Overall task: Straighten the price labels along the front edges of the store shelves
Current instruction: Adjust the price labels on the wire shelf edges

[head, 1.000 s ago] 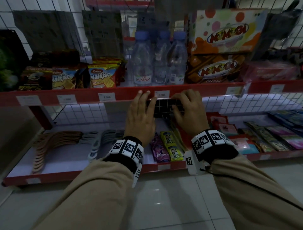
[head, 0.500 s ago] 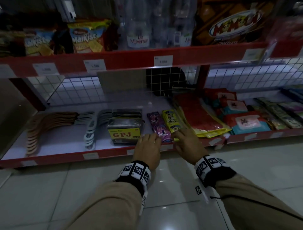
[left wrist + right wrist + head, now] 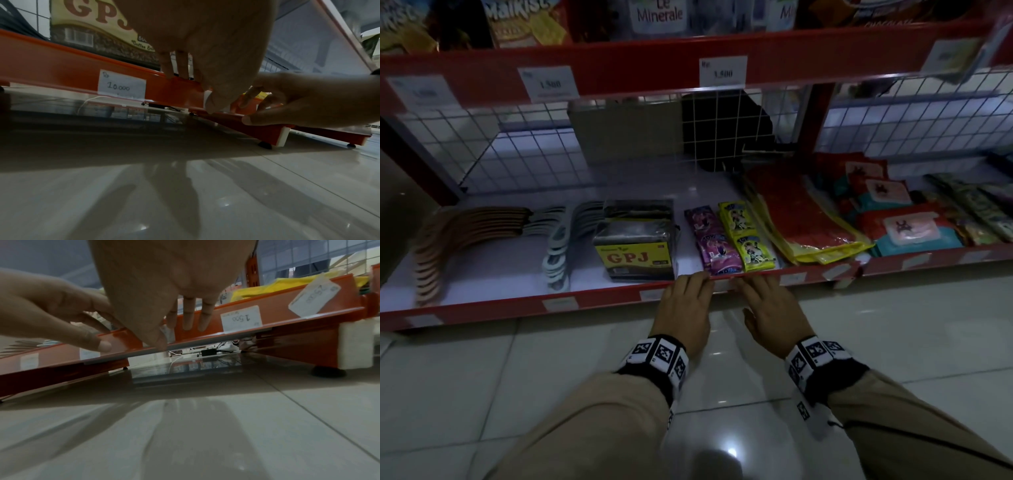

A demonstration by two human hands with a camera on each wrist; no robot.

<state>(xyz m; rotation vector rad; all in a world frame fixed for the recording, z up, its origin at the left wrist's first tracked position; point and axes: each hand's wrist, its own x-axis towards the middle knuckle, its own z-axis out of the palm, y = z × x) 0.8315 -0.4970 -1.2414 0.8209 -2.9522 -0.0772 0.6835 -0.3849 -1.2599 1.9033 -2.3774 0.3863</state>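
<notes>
red shelf edge (image 3: pixel 599 299): label between left hand (image 3: pixel 685 305), right hand (image 3: pixel 774 308) mostly hidden.

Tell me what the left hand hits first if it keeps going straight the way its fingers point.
Probably nothing new: the left hand already rests its fingertips on the bottom shelf's red front rail. Beyond that, likely the purple sachets, though depth is unclear.

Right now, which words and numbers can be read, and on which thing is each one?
"GPJ": yellow-fronted pack.
"Le Minerale": bottle label.
"Malkist": snack bag.
"1.500": upper-shelf tag.
"Rp 10.000": bottom-rail tag.
"1.500", upside down: bottom-rail tag.
Tilted tag: blurred; other tags too.
</notes>
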